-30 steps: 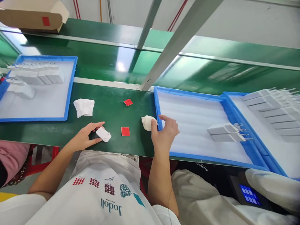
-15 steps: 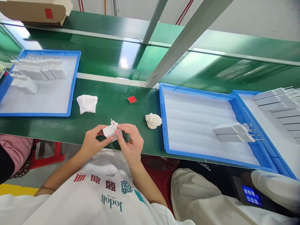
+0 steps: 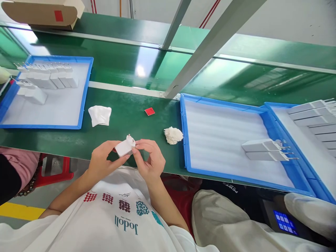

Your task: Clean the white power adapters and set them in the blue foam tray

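Note:
A white plug-in power adapter [image 3: 124, 147] is held between both hands just over the near edge of the green table [image 3: 126, 119]. My left hand [image 3: 103, 159] grips its body from the left, thumb along the near side. My right hand [image 3: 151, 161] pinches its right end with thumb and fingertips, close to the metal pins. Beyond the hands lie a folded white cloth [image 3: 100, 115], a small red square [image 3: 149, 111] and a crumpled off-white lump [image 3: 173, 135].
A blue tray [image 3: 81, 115] at left holds several upright adapters [image 3: 55, 77]. In the right blue tray [image 3: 184, 140] lie two adapters [image 3: 262, 149]; another stack [image 3: 315, 115] sits farther right. A slanted metal post [image 3: 199, 52] rises behind. People sit on both sides.
The adapter has turned slightly in my fingers, its pins now facing more to the right. Both hands keep hold of it. The whole view has shifted a little.

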Tool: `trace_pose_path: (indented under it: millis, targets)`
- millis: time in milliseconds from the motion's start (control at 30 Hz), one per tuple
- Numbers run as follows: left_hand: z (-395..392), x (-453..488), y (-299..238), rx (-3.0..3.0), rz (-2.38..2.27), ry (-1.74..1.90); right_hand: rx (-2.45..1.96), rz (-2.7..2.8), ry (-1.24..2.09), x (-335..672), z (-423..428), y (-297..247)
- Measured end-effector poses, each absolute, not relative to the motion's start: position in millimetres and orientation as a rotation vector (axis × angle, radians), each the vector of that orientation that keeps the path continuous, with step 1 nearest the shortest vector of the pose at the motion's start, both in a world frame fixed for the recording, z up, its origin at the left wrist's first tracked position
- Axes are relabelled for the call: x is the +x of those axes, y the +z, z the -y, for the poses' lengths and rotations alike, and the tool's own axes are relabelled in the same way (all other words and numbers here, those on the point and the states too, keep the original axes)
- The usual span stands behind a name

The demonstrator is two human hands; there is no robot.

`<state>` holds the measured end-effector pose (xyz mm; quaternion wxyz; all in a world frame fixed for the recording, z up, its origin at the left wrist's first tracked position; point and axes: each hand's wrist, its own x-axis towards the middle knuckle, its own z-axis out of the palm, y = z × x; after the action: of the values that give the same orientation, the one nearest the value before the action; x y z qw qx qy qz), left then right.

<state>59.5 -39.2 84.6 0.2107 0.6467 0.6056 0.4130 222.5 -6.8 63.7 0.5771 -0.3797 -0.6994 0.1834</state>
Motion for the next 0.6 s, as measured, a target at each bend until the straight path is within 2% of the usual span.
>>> trace_pose_path:
  millis: [133,267,367,500,600]
  targets:
    - [37.1,53.3,86.2,1.611,-1.568,1.075,-0.825,1.643,0.66,225.0,7.6,65.2]
    - [35.3,46.8,79.6,1.35,-1.383,0.982,-0.88,1.314,0.996,236.0,1.8,61.4]
    - [34.8,43.2,72.9,1.315,-1.377,1.021,-1.117,1.2,0.88,266.8,-12.8,61.4]
    - [34.3,40.0,65.9,1.336,-1.382,1.084,-1.576,1.341,0.605,321.7,-37.6,60.0]
    - [33.3,39.6,62.3,1.366,-1.372,1.128,-1.756,1.466,0.528,345.5,-52.2,50.2]
